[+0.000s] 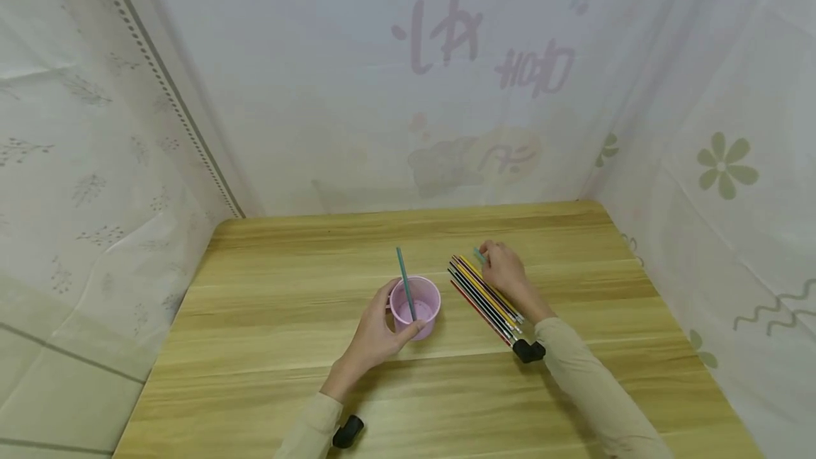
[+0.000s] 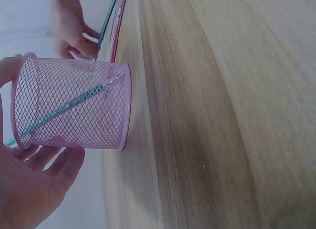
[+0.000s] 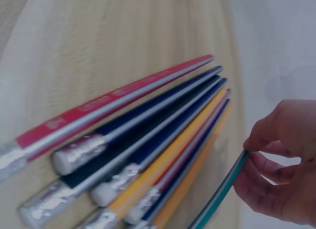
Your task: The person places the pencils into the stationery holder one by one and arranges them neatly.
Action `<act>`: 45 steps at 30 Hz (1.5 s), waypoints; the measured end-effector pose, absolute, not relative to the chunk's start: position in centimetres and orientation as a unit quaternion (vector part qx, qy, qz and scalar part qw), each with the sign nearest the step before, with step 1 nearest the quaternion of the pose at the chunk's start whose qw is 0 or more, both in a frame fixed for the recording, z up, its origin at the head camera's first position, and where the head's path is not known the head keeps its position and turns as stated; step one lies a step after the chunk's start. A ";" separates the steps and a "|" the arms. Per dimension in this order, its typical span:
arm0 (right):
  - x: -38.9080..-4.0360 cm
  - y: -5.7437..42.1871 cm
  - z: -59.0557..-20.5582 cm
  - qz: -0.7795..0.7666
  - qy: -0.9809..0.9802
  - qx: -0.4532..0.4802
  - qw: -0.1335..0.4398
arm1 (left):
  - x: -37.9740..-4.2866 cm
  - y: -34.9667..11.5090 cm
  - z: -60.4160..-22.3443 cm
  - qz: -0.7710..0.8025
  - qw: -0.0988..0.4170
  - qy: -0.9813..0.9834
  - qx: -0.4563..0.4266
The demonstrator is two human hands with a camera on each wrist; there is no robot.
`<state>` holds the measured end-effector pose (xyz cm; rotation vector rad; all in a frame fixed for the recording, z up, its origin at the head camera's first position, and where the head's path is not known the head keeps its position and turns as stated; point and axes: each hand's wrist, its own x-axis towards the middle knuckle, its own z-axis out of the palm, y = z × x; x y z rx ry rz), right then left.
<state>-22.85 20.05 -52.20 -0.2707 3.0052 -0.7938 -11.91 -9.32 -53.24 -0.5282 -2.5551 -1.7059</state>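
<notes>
A pink mesh pencil cup [image 1: 429, 289] stands upright on the wooden table, with my left hand [image 1: 375, 337] gripping its side, thumb at the near rim. One green pencil [image 1: 404, 273] leans inside the cup, its upper end above the rim. To the right, my right hand [image 1: 508, 273] pinches another green pencil [image 3: 220, 195] between thumb and fingers. That hand is beside a row of pencils [image 1: 487, 297] lying on the table. In the right wrist view these include a red pencil [image 3: 111, 101], dark ones and a yellow pencil [image 3: 158, 177], with eraser ends towards the camera.
The wooden table [image 1: 268, 289] reaches back to a pale printed curtain [image 1: 306, 91], with similar sheets at left and right. A black wrist device [image 1: 529, 351] sits by the right sleeve, close to the pencils' near ends. Another black device [image 1: 348, 431] is by the left sleeve.
</notes>
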 end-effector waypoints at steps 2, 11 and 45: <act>-22.8 20.0 -51.8 -0.257 0.962 -0.094 0.003 | -11.8 -9.3 -53.2 -0.547 0.011 -0.820 -0.167; -22.4 19.3 -49.7 -0.270 0.955 -0.116 -0.039 | -11.6 -9.3 -53.2 -0.545 0.006 -0.822 -0.163; -20.4 14.7 -40.6 -0.407 0.891 -0.143 -0.141 | -11.9 -9.4 -53.0 -0.537 0.007 -0.827 -0.168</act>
